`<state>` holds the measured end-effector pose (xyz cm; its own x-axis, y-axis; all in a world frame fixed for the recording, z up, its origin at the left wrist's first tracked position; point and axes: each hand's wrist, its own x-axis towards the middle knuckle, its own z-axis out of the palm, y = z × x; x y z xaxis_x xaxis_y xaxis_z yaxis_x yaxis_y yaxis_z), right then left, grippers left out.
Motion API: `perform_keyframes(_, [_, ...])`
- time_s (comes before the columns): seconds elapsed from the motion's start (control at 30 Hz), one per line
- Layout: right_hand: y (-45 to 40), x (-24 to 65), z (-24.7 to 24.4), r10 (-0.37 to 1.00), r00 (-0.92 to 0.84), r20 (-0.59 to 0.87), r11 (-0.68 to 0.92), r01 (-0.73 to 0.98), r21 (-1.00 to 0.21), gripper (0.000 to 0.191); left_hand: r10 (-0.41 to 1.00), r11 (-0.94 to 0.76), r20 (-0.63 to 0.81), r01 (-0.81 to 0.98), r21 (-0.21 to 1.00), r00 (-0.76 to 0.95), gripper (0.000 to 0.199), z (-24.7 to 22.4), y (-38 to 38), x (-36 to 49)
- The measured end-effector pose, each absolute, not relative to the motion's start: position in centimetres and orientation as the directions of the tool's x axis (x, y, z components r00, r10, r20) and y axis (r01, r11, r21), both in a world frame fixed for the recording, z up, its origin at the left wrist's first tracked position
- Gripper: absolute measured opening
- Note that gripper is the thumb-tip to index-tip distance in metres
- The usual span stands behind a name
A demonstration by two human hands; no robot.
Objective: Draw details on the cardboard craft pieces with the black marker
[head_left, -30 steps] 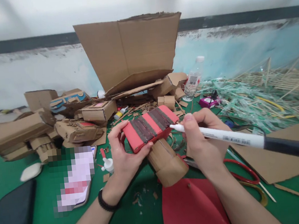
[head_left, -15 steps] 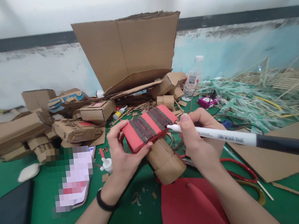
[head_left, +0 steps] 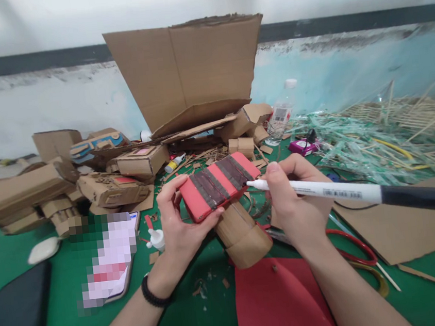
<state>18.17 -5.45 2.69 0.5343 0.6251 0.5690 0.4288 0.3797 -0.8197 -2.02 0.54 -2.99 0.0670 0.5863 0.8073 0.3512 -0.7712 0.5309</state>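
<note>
My left hand (head_left: 183, 229) is closed around the left end of a red box (head_left: 196, 199) with dark stripes across its top. Fingers lie along its far side, and the thumb presses its near edge. Below the box, a rounded cardboard piece (head_left: 244, 238) slants toward me; whether the two are joined I cannot tell. A white marker (head_left: 321, 188) with a black rear end is gripped in my right hand (head_left: 299, 201). Its tip meets or nearly meets the box's right near edge, beside a dark stripe. Red sheet (head_left: 279, 302) lies beneath, toward me.
On the left are a phone (head_left: 128, 255), a black case (head_left: 19, 313) and cardboard models (head_left: 113, 189). Scissors with red handles (head_left: 352, 242) lie beside my right forearm. Behind stand a plastic bottle (head_left: 280, 115) and a large cardboard panel (head_left: 215, 64). Sticks and clear wrap (head_left: 374, 136) cover the right.
The marker has shifted slightly right along the box's edge, and its rear end has swung up a little. My left hand keeps the same hold on the box.
</note>
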Motion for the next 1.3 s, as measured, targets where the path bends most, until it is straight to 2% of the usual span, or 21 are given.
perform_keyframes(0.2, [-5.54,18.25,2.89,0.614,0.536,0.579,0.377,0.446,-0.812,0.037,0.529,-0.807,0.844,0.358,0.469,0.087,0.083,-2.79,0.57,-2.0])
perform_keyframes(1.3, [-5.67,18.13,3.05,0.591,0.52,0.617,0.404,0.471,-0.784,0.038,0.531,-0.808,0.844,0.345,0.478,0.076,0.085,-3.31,0.7,-2.24])
